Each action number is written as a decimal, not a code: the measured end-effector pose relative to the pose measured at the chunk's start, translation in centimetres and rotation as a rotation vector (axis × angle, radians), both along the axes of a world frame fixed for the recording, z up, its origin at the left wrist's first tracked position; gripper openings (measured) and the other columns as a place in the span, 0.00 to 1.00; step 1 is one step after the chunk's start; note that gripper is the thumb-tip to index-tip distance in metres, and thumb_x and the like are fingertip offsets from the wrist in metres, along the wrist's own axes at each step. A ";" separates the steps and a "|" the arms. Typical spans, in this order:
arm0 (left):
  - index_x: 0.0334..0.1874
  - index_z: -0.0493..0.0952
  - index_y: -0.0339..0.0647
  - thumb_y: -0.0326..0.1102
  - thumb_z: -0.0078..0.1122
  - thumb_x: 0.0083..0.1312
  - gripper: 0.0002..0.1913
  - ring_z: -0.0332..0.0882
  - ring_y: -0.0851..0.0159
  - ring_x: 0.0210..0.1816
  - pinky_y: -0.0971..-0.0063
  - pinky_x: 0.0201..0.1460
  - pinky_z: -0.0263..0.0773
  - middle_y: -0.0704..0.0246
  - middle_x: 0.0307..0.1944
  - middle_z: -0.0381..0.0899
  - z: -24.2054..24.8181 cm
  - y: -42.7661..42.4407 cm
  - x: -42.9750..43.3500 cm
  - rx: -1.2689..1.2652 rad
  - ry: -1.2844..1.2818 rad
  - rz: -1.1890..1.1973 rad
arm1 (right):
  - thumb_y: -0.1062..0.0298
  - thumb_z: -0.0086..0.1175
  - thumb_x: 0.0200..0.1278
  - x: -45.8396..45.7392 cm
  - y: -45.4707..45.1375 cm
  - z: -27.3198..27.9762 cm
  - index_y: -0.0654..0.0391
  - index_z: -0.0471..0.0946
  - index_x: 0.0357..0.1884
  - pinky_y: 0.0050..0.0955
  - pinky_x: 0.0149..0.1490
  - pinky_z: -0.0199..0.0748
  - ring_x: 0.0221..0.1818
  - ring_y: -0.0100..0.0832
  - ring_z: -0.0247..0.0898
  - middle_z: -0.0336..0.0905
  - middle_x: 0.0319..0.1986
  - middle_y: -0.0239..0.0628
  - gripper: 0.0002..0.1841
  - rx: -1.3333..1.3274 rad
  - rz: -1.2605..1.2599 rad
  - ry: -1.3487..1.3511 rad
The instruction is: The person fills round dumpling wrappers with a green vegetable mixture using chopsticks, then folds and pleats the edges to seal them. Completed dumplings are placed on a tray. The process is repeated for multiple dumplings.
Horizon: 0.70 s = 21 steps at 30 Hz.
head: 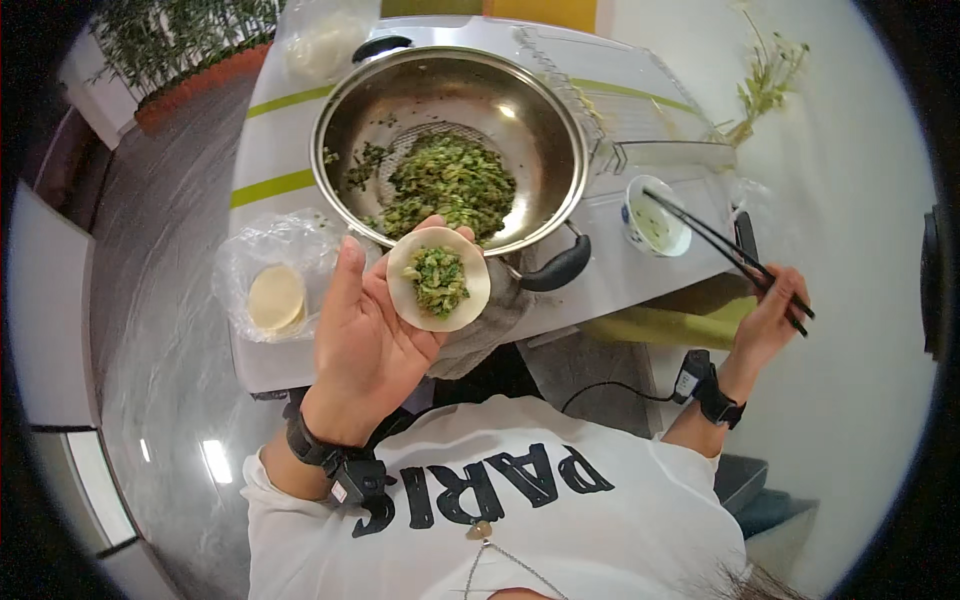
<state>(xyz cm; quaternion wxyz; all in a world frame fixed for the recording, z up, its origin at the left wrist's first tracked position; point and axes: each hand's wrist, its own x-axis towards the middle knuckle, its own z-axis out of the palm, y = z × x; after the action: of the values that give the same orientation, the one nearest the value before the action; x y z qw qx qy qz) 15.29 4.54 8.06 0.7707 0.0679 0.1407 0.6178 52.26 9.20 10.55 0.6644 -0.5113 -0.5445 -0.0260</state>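
Observation:
On the open palm and fingers of my left hand [373, 341] lies a round dumpling wrapper [400, 279], with a mound of chopped green filling [437, 281] at its middle. Just beyond my fingertips stands a large stainless steel pot [551, 142] holding more green filling [454, 180]. My right hand [771, 304], off to the right, grips a pair of black chopsticks [720, 241]. Their tips reach into a small white bowl [636, 240] with a little pale liquid and green bits. Left of my hand, a stack of round wrappers [277, 298] rests on a clear plastic bag [247, 251].
The pot's black handle [556, 266] juts toward me above a grey towel [465, 358]. Another plastic bag [319, 49] sits at the far left of the white table [274, 150]. A dark phone-like object [745, 234] lies behind the chopsticks. Flowers [757, 94] stand by the right wall.

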 end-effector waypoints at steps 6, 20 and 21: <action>0.66 0.57 0.29 0.57 0.30 0.72 0.34 0.60 0.52 0.67 0.60 0.70 0.56 0.48 0.65 0.61 0.5 0.5 1.4 0.041 0.000 -0.060 | 0.59 0.53 0.68 1.9 0.8 -1.3 0.59 0.78 0.31 0.18 0.30 0.72 0.26 0.23 0.76 0.78 0.29 0.31 0.13 -0.159 -0.051 -0.016; 0.60 0.64 0.35 0.58 0.23 0.73 0.32 0.72 0.62 0.57 0.66 0.63 0.67 0.60 0.55 0.73 0.0 0.4 0.9 -0.019 0.044 0.001 | 0.50 0.49 0.68 -8.1 -1.0 -1.6 0.56 0.65 0.27 0.21 0.28 0.64 0.24 0.22 0.55 0.58 0.22 0.29 0.20 -0.042 0.853 0.611; 0.62 0.63 0.35 0.59 0.23 0.73 0.33 0.70 0.60 0.59 0.65 0.64 0.65 0.58 0.57 0.71 -0.1 0.4 0.8 -0.017 0.047 0.009 | 0.50 0.49 0.68 -8.8 -1.1 -1.6 0.56 0.65 0.27 0.20 0.28 0.63 0.24 0.22 0.56 0.58 0.22 0.29 0.20 -0.049 0.846 0.587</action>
<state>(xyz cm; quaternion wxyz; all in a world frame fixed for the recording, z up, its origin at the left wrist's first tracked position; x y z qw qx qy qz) 16.09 4.95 7.98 0.7650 0.0751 0.1644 0.6181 43.49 8.11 8.93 0.7293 -0.2478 -0.4949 0.4023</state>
